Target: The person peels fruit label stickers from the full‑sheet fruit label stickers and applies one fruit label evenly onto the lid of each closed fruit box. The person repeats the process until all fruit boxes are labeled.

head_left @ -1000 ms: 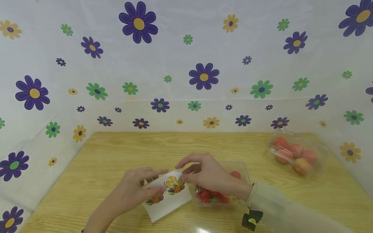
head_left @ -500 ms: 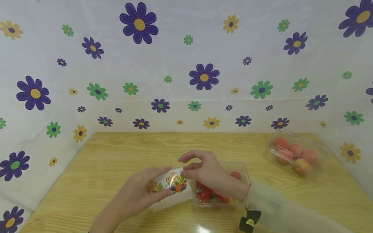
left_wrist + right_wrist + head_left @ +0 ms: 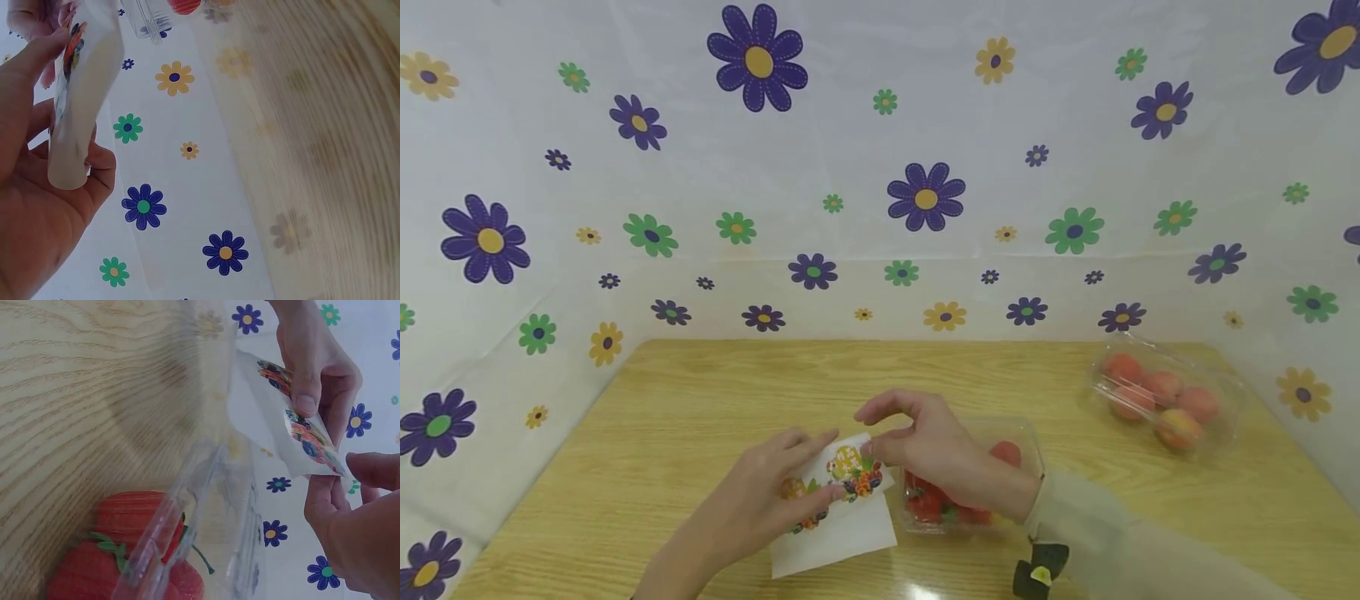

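Note:
In the head view my left hand [image 3: 760,492] holds a white sheet of fruit stickers [image 3: 842,542], its thumb on the printed face and fingers behind. The sheet is bent, with its lower part hanging toward me; the left wrist view shows the rounded fold of the sheet [image 3: 75,169] between thumb and fingers. My right hand [image 3: 940,442] pinches the upper right corner of the sheet by a printed sticker [image 3: 306,440], its index finger arched above. Under the right forearm stands a clear plastic box [image 3: 917,529] of strawberries [image 3: 925,504], partly hidden by the hand.
A second clear plastic box [image 3: 1228,417] with several round red-orange fruits [image 3: 1178,427] stands at the back right of the wooden table [image 3: 760,375]. White cloth with printed flowers [image 3: 925,198] borders the table at the back and both sides.
My left hand has shifted slightly right and re-gripped the sheet closer to the sticker. The sheet's lower part folded up, then dropped down again. The right hand stays nearly in place.

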Motion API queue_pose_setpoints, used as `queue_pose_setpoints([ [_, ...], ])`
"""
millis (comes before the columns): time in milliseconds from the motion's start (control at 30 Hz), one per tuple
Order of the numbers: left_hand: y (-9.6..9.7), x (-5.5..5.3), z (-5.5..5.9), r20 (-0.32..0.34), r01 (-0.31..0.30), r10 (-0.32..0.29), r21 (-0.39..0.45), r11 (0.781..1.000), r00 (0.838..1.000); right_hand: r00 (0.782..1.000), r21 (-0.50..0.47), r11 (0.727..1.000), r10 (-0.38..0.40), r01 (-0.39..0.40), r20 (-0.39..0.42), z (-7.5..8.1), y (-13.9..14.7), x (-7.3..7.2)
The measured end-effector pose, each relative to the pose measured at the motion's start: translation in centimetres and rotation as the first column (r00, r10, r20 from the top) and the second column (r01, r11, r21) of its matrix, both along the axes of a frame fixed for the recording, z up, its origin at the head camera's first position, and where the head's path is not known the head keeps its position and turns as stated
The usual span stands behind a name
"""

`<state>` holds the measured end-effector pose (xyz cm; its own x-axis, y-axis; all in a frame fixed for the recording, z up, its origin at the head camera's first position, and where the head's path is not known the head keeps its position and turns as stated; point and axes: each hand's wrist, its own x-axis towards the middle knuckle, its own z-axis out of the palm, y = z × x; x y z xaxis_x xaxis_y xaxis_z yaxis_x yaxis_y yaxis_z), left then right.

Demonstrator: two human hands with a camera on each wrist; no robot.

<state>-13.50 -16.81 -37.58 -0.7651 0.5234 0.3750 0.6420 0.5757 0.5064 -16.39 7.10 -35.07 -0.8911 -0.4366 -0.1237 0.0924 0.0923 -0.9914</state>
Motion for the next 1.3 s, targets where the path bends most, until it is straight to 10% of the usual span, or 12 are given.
queue_pose_setpoints([
  [300,0.1,0.1,0.0,0.054,-0.003,0.004,-0.024,1.0,0.999,1.0,-0.078,0.997,-0.018,0.018,0.006,-0.5,-0.5,0.1],
  [633,0.2,0.1,0.1,0.115,-0.049,0.022,0.235,0.971,0.993,0.984,0.07,0.998,0.003,0.01,-0.178,-0.4,-0.2,0.2],
  [833,0.4,-0.1,0.1,0.017,-0.057,0.054,0.21,0.976,0.998,0.899,0.263,0.964,0.088,0.031,-0.43,-0.3,0.0,0.1],
  [1100,0.5,-0.3,-0.1,-0.007,-0.042,0.044,0.188,0.981,0.999,0.82,0.297,0.954,0.14,0.038,-0.555,-0.8,0.2,-0.1],
  [1300,0.4,-0.2,0.0,0.038,-0.057,0.051,0.176,0.983,0.998,0.674,0.29,0.955,0.173,0.065,-0.719,-1.3,0.2,-0.1],
])
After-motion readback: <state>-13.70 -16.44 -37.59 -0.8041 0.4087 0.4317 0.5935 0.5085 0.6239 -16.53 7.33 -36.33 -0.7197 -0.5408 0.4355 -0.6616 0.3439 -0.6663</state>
